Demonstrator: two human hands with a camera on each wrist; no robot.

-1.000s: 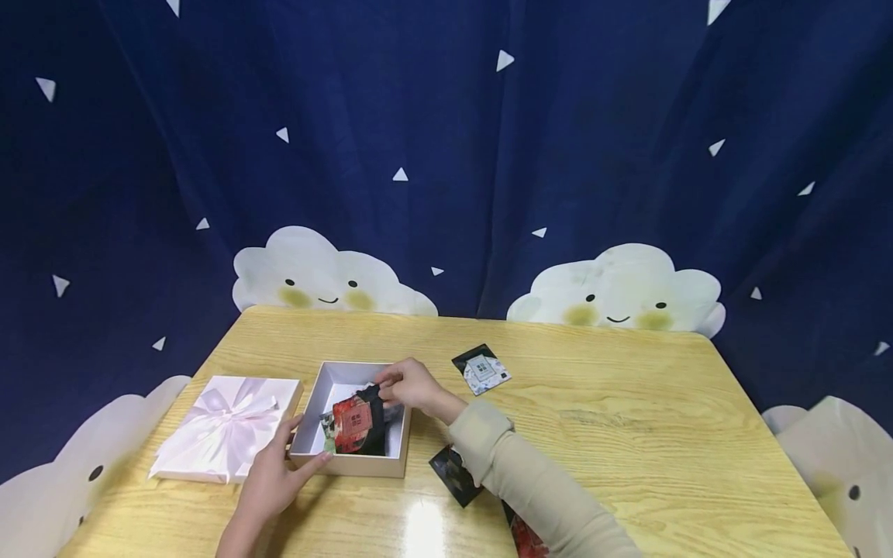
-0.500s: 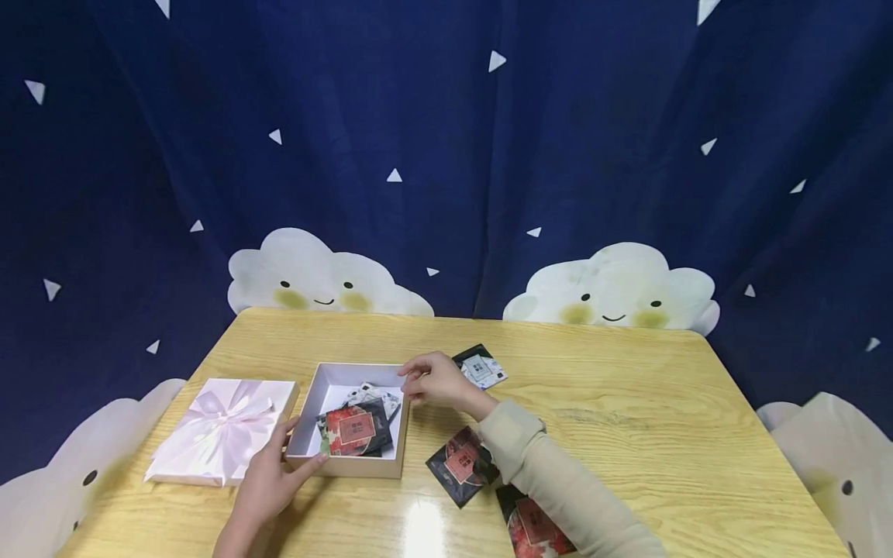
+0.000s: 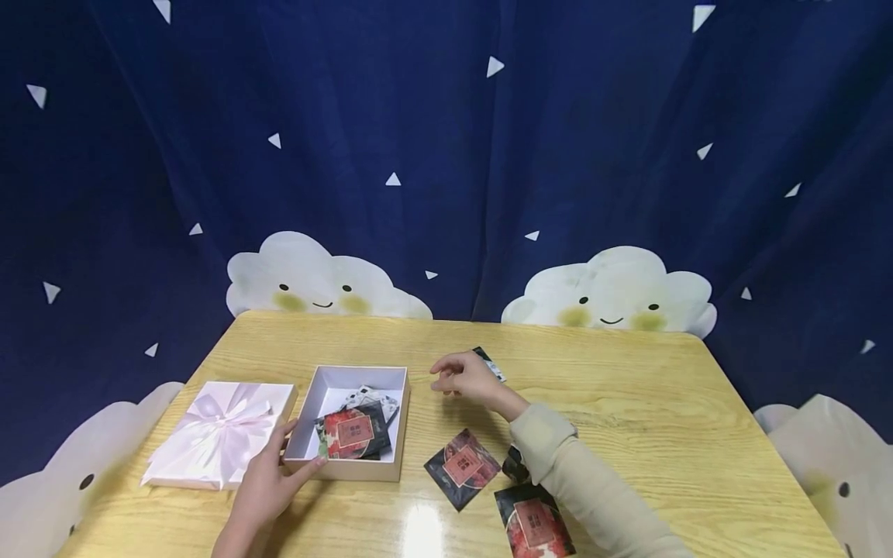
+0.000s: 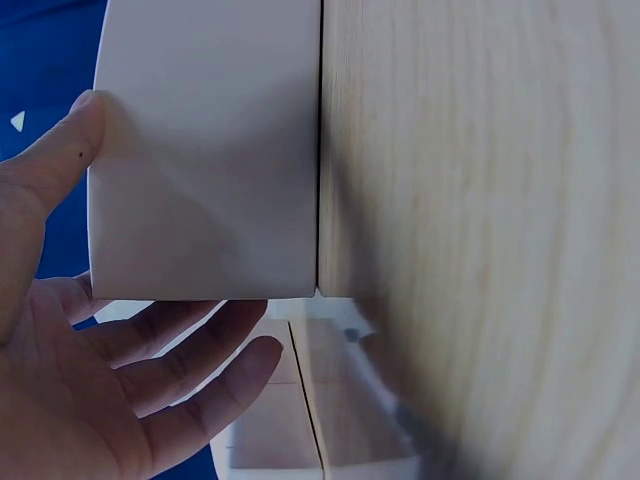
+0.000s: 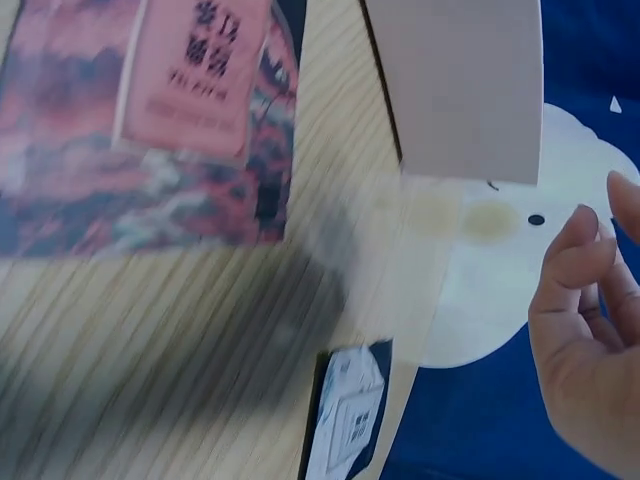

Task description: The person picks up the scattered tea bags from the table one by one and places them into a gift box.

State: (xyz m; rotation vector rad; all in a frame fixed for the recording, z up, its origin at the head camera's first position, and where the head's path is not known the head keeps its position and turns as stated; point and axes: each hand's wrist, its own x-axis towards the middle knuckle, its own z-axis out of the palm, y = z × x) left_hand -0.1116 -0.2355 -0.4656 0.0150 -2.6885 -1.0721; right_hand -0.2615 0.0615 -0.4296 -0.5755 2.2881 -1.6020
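My left hand (image 3: 268, 480) holds the near left corner of a pale open box (image 3: 403, 422), thumb at the front rim and fingers along its left side. In the left wrist view, the thumb meets the edge of the box wall (image 4: 205, 150). Inside the box lie a red and black printed packet (image 3: 352, 432) and a white patterned packet (image 3: 364, 397). My right hand (image 3: 467, 377), fingers loosely bent and holding nothing, hovers right of the box. It partly hides a black and white packet (image 3: 491, 364); the right wrist view shows this packet (image 5: 350, 415) too.
A pale pink lid (image 3: 223, 434) with a ribbon bow lies left of the box. Two red and black packets (image 3: 463, 469) (image 3: 536, 523) lie on the wooden table (image 3: 663, 434) at front right. A small black item (image 3: 515, 463) sits partly under the right sleeve.
My right hand has let go of the red and black packet, which now lies flat in the box, and has moved right, out of the box. The left hand stays at the corner.
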